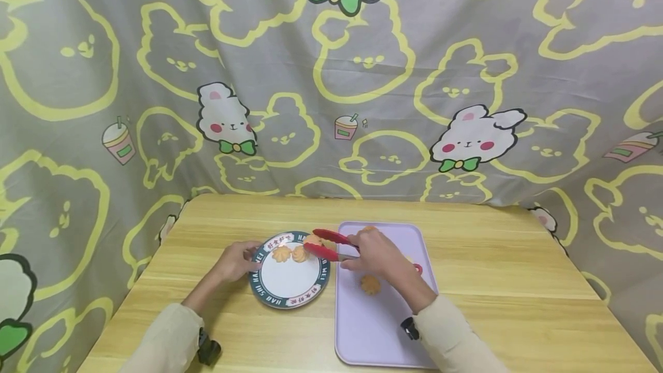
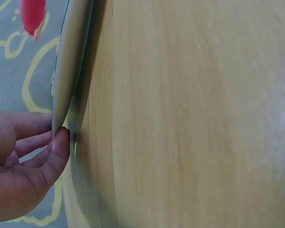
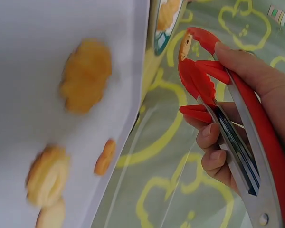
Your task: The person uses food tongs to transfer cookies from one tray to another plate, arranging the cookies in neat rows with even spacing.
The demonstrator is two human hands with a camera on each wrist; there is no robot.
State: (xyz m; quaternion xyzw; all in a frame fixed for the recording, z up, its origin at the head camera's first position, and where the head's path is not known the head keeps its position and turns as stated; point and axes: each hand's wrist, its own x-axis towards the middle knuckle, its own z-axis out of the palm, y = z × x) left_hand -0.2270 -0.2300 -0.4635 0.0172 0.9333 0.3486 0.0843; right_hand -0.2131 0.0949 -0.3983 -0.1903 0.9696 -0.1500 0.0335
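Observation:
My left hand (image 1: 237, 262) pinches the left rim of a round plate (image 1: 290, 289) with a white middle and dark green lettered border. In the left wrist view, the fingers (image 2: 57, 152) and thumb grip the edge of the plate (image 2: 69, 61). Two swirled cookies (image 1: 281, 254) lie on its upper part. My right hand (image 1: 374, 252) grips metal tongs (image 3: 249, 137) with red tips and handles. Between the tips is a cookie (image 3: 185, 46), held over the plate's right side in the head view.
A lilac tray (image 1: 380, 327) lies right of the plate, bearing several cookies (image 3: 87, 76), one (image 1: 370, 285) near its middle. Both stand on a wooden table (image 1: 497, 281). A grey patterned curtain (image 1: 290, 73) hangs behind the table and along its sides.

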